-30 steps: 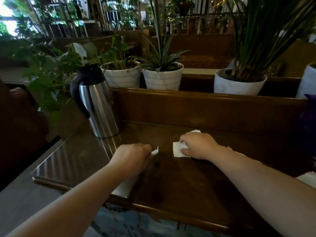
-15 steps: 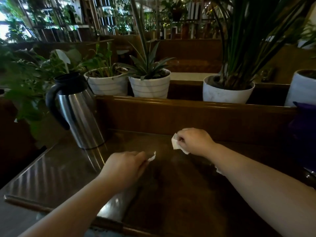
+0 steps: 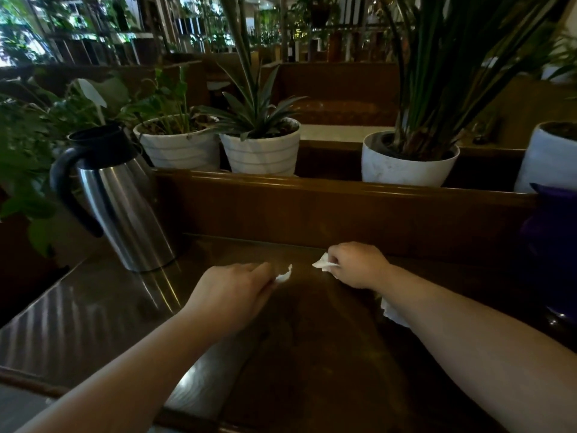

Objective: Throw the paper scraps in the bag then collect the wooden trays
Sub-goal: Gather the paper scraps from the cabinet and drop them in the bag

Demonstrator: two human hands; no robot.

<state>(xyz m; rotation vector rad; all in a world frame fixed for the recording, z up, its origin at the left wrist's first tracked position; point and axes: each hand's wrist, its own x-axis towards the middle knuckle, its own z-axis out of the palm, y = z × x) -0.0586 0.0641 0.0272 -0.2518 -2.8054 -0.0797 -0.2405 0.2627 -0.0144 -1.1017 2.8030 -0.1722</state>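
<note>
Paper scraps (image 3: 324, 264), pinched in both hands

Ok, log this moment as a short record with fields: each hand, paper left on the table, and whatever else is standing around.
left hand: pinching a small paper scrap
right hand: closed on a crumpled paper scrap
more paper: on the table, partly hidden under the right forearm
jug: steel, black handle, upright at far left
purple object: right edge, unclear
wooden trays: none in view
</note>
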